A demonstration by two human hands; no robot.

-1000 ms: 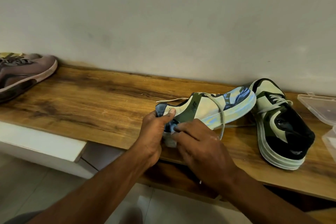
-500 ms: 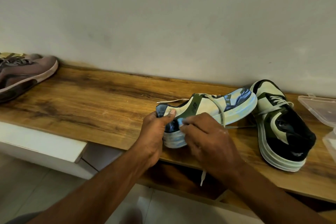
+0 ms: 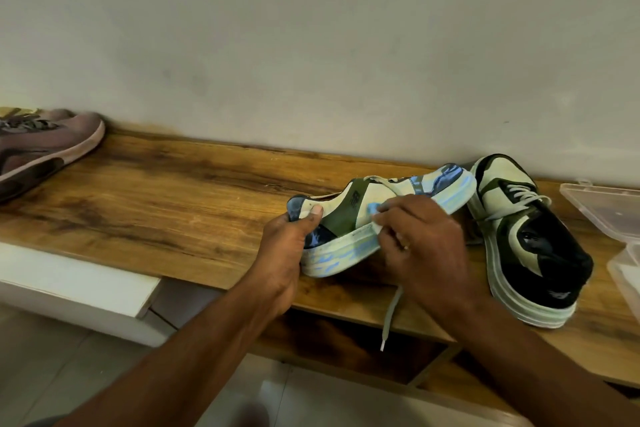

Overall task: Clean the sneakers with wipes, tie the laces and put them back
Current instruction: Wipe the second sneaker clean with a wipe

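Your right hand [image 3: 420, 246] has advanced along the cream-and-olive sneaker [image 3: 363, 218], pinching a pale wipe [image 3: 375, 210]; your left hand [image 3: 287, 243] grips its stiff, light heel.

Sneaker [image 3: 363, 211] in both hands [image 3: 349, 246]

A home, likely an entryway: a long low wood-grain shelf [image 3: 180, 204] runs along a plain pale plastered wall [image 3: 311, 45], with worn mauve-brown running shoes [image 3: 45, 146] parked at the shelf's left end.

dim, soft indoor light — wide-angle bending at the edges, blur along the bottom.
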